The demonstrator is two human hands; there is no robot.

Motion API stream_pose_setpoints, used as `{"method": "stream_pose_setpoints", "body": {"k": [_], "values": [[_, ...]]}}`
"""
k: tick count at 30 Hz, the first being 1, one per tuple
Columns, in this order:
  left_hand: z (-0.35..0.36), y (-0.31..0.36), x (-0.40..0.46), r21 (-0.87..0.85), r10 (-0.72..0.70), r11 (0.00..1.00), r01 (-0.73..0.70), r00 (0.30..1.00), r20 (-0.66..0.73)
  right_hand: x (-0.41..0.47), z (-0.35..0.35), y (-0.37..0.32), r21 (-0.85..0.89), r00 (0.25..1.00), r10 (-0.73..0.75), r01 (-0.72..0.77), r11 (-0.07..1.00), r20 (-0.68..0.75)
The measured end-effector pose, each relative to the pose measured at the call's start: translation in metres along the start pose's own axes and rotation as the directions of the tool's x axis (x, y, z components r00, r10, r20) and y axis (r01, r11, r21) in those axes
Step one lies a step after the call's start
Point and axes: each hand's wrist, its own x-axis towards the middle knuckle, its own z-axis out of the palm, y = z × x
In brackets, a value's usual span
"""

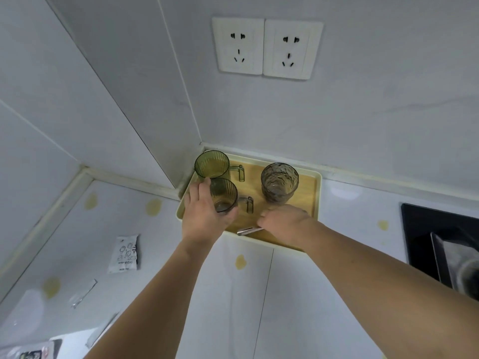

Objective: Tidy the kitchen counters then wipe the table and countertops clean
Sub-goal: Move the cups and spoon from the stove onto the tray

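On a wood-lined tray [315, 195] in the desk's [298, 281] corner, the left hand [204, 216] is gripping a ribbed green mug [225, 195] while the right hand [285, 221] is pinching a metal utensil [247, 231]. A second mug [212, 165] and a textured tumbler [279, 182] are standing nearby, with a white packet [124, 253] lying well apart.

Tray in the bench corner, both hands on it.

The tray [317, 193] sits on the bench [259, 294] in the corner under two sockets [267, 49]. On it, one mug [211, 164] stands at the back left, a second mug [225, 194] just before it, and a glass [279, 182] to the right. The left hand [204, 213] grips the second mug; the right hand [285, 222] lies at the tray's front over a utensil [248, 230]. A packet [124, 253] lies left on the bench, a hob [440, 242] at the right.
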Motion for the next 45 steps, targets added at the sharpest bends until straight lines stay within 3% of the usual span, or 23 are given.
{"method": "stream_pose_setpoints", "body": {"k": [15,21,24,28,37,45], "values": [[0.001,0.001,-0.002,-0.023,-0.02,1.0,0.02,1.0,0.02,-0.012,0.009,-0.019,-0.038,0.974,0.222,-0.223,0.974,-0.048],[-0.018,0.018,-0.011,-0.001,-0.079,0.997,0.08,0.986,0.149,-0.041,-0.002,-0.027,0.134,0.948,0.305,-0.291,0.947,-0.094],[-0.037,0.036,-0.026,0.006,-0.051,0.999,0.051,0.994,0.097,-0.071,-0.008,-0.035,0.261,0.91,0.385,-0.338,0.904,-0.153],[-0.044,0.05,-0.067,0.011,0.008,1.0,-0.009,0.999,0.042,-0.11,-0.009,-0.05,0.387,0.868,0.444,-0.34,0.857,-0.223],[-0.031,0.058,-0.136,0.073,0.143,0.985,-0.155,0.978,0.151,-0.153,-0.005,-0.063,0.424,0.837,0.472,-0.336,0.841,-0.275],[-0.051,0.054,-0.148,0.109,0.132,0.983,-0.148,0.98,0.147,-0.166,-0.003,-0.076,0.455,0.842,0.467,-0.316,0.832,-0.269]]}}
